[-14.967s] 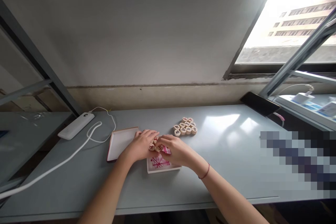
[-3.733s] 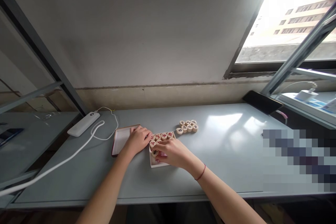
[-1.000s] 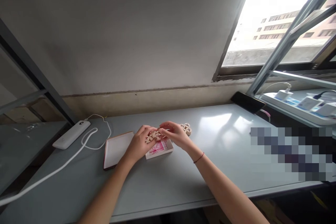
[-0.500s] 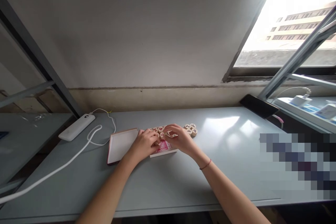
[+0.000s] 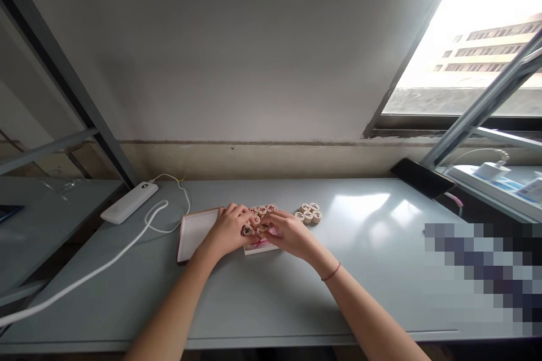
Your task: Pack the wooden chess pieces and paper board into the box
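Note:
An open box [image 5: 253, 251] in front of me holds rows of round wooden Chinese chess pieces [image 5: 262, 210]. Red-lined printed paper shows in its near part. My left hand [image 5: 228, 228] reaches in from the left, thumb and fingers closed around a black-marked chess piece [image 5: 248, 230]. From the right, my right hand [image 5: 292, 234] pinches another black-marked chess piece [image 5: 265, 227] over the box. Fingers partly hide the pieces and the box's sides. Several loose chess pieces [image 5: 308, 216] stand grouped on the table, just right of the box.
The box lid [image 5: 197, 237], white inside, lies left of the box. A white power bank [image 5: 129, 203] with a white cable [image 5: 114, 262] rests at the far left. At the back right, a black phone [image 5: 422, 178] leans near the metal frame [image 5: 461, 127].
Both hands have moved slightly toward the near part of the box, and black-marked pieces now show at their fingertips. More of the loose group on the right is visible. The view has shifted slightly.

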{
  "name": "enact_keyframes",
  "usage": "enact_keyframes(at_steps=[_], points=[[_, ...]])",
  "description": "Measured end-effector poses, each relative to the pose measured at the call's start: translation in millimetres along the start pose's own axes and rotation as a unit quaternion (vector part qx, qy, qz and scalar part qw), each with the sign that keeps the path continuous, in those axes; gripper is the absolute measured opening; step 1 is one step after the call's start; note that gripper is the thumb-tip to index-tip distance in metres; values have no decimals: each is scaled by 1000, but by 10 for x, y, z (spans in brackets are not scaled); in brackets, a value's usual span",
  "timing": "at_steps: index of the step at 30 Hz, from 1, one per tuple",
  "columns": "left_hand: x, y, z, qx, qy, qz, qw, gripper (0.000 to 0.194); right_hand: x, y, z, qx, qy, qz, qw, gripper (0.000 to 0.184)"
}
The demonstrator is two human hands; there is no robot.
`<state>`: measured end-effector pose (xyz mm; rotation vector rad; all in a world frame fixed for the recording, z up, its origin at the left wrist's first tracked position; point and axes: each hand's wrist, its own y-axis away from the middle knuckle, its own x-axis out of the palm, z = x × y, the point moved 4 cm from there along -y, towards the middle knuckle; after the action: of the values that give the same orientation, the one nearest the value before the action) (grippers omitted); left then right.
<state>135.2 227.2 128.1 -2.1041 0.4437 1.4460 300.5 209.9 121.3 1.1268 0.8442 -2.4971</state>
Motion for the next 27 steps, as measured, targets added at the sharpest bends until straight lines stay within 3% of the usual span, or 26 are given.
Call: enact_keyframes(at_steps=[4, 11, 15, 23, 27], points=[[-13, 20, 41, -8, -35, 7, 999, 23, 15, -11, 37, -27, 93, 16, 995, 10], [-9, 35, -8, -10, -37, 18, 999, 13, 27, -18, 5, 47, 171, 103, 979, 8], [-23, 33, -20, -18, -27, 32, 999, 9, 55, -54, 13, 66, 200, 122, 970, 8], [-42, 34, -39, -25, -21, 44, 998, 5, 101, -90, 113, 79, 166, 107, 977, 13], [-29, 31, -43, -20, -24, 22, 999, 19, -131, -88, -54, 119, 104, 43, 986, 25]])
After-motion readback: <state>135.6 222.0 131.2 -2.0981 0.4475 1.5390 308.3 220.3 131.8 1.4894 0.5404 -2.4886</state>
